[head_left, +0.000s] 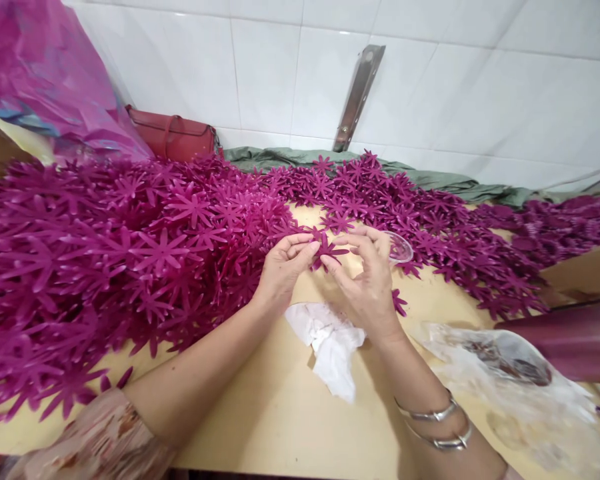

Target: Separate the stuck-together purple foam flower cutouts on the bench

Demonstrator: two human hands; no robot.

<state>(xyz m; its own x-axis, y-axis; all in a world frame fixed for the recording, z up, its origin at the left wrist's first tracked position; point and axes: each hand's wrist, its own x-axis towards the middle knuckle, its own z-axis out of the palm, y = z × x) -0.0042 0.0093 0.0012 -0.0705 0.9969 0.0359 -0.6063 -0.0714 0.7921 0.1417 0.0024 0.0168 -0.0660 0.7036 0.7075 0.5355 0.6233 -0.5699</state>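
Both hands meet over the middle of the table on one magenta flower-shaped cutout (pixel 326 251). My left hand (pixel 283 265) pinches its left side with curled fingers. My right hand (pixel 367 275) pinches its right side, two silver bangles (pixel 437 427) on that wrist. A huge heap of the same magenta flower cutouts (pixel 130 247) lies to the left and runs along the back. A small clear round dish (pixel 399 248) sits just behind my right hand. A crumpled white cloth (pixel 330 343) lies under my wrists.
The tan tabletop (pixel 280 413) carries a crumpled clear plastic bag (pixel 510 373) at the right, beside a dark maroon roll (pixel 575 337). A red handbag (pixel 173 137), pink plastic sheeting (pixel 45 73) and green cloth (pixel 280 159) lie along the white tiled wall.
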